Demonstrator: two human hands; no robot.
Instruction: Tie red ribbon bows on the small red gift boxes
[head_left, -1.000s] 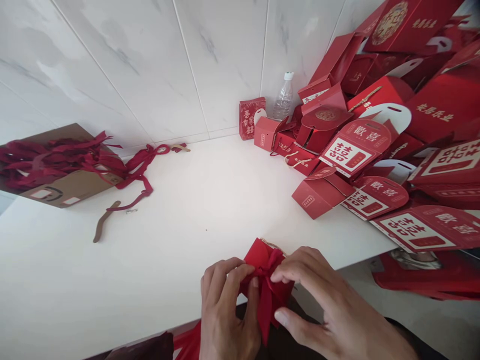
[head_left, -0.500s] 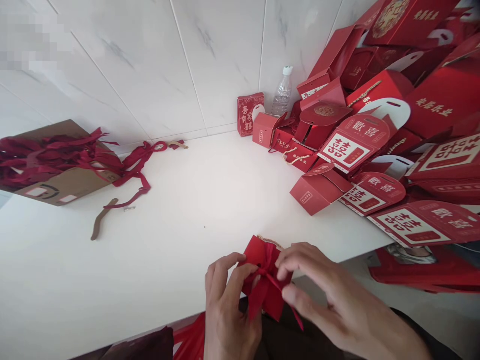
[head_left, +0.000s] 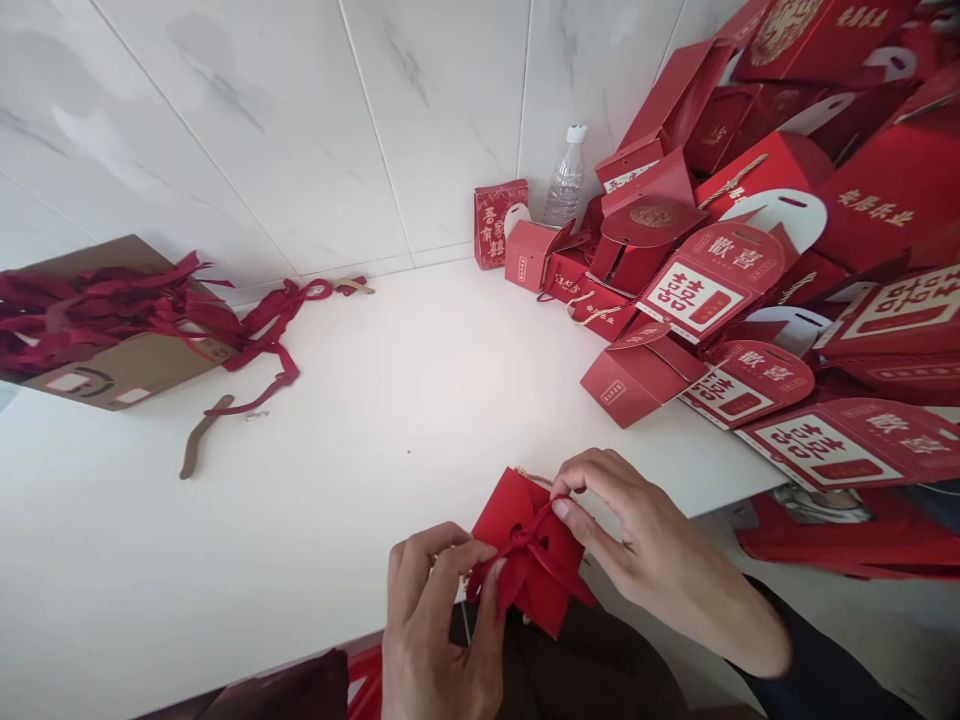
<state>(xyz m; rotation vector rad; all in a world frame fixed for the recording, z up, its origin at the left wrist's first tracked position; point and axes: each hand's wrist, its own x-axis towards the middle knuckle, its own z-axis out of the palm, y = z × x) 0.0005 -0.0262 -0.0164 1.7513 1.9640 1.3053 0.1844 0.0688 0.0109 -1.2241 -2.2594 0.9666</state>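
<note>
A small red gift box (head_left: 496,507) with a beige rope handle sits at the front edge of the white table (head_left: 330,540), partly over my lap. Across its top a dark red ribbon (head_left: 529,543) is tied in a bow, with a loose tail toward the lower right. My left hand (head_left: 444,612) pinches the bow's left loop between thumb and fingers. On the other side, my right hand (head_left: 641,535) has the right loop pinched between thumb and index finger. Beside the knot, dark holes show in the box top.
Many red gift boxes (head_left: 637,385) are heaped at the right. A clear plastic bottle (head_left: 565,185) stands by the tiled wall. At the left is a cardboard box (head_left: 142,375) full of red ribbons, some trailing out. A brown strip (head_left: 196,440) lies in front of it.
My right hand has moved up and closed on the right loop. My left hand has shifted left with the left loop, and the bow is spread wider across the box.
</note>
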